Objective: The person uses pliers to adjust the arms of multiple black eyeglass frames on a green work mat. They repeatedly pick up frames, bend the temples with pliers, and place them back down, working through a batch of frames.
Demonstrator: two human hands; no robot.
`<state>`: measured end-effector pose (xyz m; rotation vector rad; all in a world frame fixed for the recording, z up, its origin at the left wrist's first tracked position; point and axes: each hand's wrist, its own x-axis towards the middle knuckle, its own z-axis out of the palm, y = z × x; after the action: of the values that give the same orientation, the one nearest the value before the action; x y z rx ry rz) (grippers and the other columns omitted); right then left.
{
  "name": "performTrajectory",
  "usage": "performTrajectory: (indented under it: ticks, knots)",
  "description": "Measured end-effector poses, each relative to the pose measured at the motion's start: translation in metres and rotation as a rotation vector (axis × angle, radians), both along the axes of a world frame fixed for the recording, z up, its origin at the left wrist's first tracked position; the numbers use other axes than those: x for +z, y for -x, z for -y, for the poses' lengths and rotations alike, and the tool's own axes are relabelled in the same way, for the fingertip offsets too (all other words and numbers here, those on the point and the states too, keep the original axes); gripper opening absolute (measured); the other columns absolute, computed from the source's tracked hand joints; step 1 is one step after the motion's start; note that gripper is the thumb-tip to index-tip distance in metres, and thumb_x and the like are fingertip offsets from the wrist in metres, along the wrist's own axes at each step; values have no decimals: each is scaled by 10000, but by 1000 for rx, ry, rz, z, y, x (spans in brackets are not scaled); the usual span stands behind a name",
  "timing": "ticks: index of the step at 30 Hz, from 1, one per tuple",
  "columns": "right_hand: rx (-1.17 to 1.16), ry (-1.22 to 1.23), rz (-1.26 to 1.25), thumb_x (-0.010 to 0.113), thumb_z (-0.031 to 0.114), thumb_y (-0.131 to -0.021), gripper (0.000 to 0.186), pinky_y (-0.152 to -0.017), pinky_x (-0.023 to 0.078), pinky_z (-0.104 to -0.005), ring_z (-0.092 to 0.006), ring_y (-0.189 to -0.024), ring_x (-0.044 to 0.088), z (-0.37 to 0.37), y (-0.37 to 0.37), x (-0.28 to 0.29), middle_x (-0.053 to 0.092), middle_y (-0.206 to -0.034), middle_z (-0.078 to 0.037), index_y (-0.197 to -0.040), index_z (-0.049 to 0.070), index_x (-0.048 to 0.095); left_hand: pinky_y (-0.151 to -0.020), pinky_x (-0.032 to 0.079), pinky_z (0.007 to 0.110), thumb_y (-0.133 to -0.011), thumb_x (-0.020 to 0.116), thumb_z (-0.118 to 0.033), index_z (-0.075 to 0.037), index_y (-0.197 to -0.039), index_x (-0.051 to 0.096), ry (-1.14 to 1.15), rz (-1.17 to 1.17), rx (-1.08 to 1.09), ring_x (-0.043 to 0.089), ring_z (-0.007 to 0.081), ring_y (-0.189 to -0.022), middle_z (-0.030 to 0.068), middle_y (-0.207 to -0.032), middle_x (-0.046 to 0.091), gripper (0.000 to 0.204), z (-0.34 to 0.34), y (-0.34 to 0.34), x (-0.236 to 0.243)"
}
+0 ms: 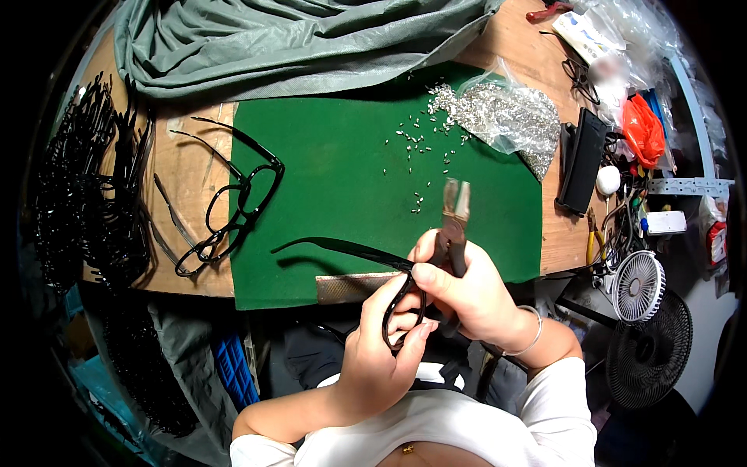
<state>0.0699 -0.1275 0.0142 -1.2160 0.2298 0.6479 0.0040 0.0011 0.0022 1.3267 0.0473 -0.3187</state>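
Note:
My left hand (375, 346) is closed around the rim of a black eyeglass frame (350, 251), held above the front edge of a green mat (327, 171). One temple of the frame stretches out to the left. In my right hand (475, 294) is a pair of pliers (454, 212), its metal jaws pointing away from me. The right thumb also presses on the frame near the hinge. Beyond the hands, tiny silvery metal pieces (416, 146) lie scattered on the mat, beside a clear plastic bag (513, 117) full of them.
Other black eyeglass frames (247, 194) rest at the mat's left edge, with a large pile of black frames (85, 187) farther left. A grey-green cloth (296, 47) covers the back. On the right are a black phone-like device (582, 162), yellow-handled pliers (594, 237) and a white fan (638, 286).

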Motion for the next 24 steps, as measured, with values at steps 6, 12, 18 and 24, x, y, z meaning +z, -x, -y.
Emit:
performTrajectory:
  ticks: [6,12,18,24]
  knots:
    - [157,-174,-262,585,263,-822,214,-386,285,-138,-21,-500,430,6,-5,7,503,-633,22,-847,84,469,-737,466,236,-808,468,91,17,-1260,192,336,-176,-99,574,133,-797,166,-1042,493,535,-20,-4,16]
    - [184,-295,-313,593,260,-816,226,-382,279,-145,-31,-499,436,3,-4,15,521,-660,2,-881,85,465,-727,467,242,-820,459,74,-3,-1278,164,440,-245,-127,579,141,-811,169,-1058,489,550,-30,-2,27]
    - [327,-122,-253,599,257,-809,247,-422,295,-159,-24,-512,414,11,-11,21,530,-695,7,-918,72,477,-710,460,235,-814,449,96,-27,-1284,182,457,-298,-173,579,146,-814,162,-1059,499,555,-40,-1,34]
    - [859,238,39,512,226,-863,218,-676,408,-251,-94,-736,485,38,-24,50,537,-777,-24,-910,12,507,-682,455,220,-803,446,125,-24,-1263,273,479,-397,-206,589,156,-814,162,-1070,515,513,-54,1,42]
